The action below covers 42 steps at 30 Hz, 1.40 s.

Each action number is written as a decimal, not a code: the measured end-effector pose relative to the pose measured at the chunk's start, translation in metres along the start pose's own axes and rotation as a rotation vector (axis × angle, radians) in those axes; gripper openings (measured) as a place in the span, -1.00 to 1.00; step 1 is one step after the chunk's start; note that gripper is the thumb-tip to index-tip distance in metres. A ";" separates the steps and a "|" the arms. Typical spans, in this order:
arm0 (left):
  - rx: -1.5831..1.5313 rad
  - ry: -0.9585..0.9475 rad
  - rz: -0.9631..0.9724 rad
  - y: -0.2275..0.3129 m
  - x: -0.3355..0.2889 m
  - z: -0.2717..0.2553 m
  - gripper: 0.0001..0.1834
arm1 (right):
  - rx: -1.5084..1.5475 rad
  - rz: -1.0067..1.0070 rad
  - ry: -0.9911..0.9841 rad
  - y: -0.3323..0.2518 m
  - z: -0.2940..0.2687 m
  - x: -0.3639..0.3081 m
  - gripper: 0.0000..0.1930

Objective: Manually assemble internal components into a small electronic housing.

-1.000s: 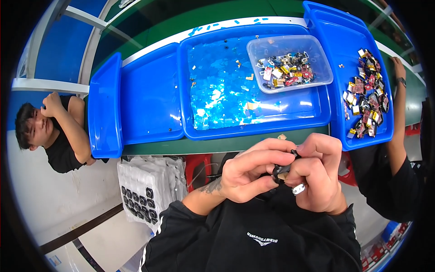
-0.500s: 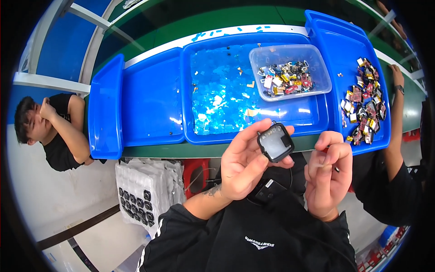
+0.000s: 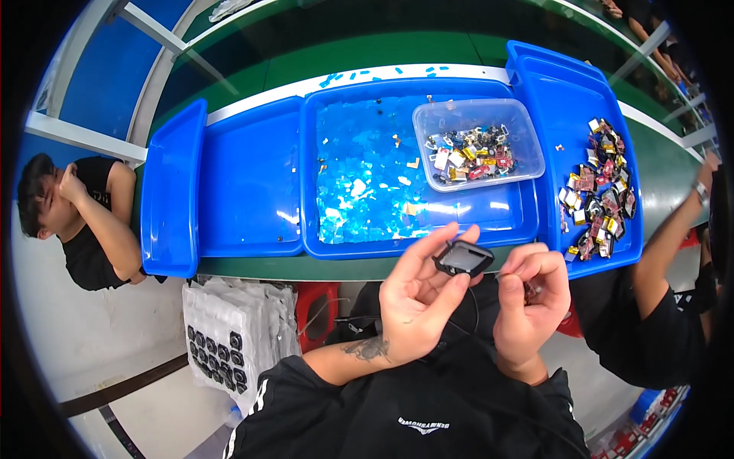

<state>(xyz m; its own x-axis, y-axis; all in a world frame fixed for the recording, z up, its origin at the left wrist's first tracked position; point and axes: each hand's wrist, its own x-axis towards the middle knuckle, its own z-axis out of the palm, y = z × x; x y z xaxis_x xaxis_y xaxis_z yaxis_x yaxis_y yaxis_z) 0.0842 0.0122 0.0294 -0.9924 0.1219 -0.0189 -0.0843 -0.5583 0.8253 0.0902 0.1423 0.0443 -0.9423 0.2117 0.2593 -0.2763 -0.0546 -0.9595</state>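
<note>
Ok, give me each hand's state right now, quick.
Left hand: closed on a black square case, gripped by its edges.
Right hand: curled closed around a small piece, mostly hidden; its kind cannot be told.

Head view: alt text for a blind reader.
A person's left hand holds a black casing; beside it, the right hand grips something reddish, mostly hidden. Beyond are blue trays, one with a clear tub of small parts.
</note>
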 end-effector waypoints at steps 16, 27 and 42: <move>-0.018 -0.072 0.075 -0.010 -0.011 0.006 -0.52 | -0.474 -0.285 0.125 0.002 0.010 0.001 -0.65; 0.082 -0.098 0.133 -0.018 -0.024 0.002 -0.52 | -0.376 -0.205 0.034 -0.003 0.006 0.001 -0.62; -0.050 -0.134 0.187 -0.029 -0.027 -0.011 -0.48 | 0.500 0.414 -0.070 0.009 0.000 0.008 -0.68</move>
<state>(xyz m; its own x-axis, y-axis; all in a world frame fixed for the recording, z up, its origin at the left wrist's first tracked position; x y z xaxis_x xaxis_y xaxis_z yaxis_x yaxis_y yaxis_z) 0.1129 0.0161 -0.0006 -0.9705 0.1191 0.2097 0.0921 -0.6208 0.7785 0.0805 0.1431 0.0374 -0.9951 0.0126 -0.0984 0.0738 -0.5693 -0.8188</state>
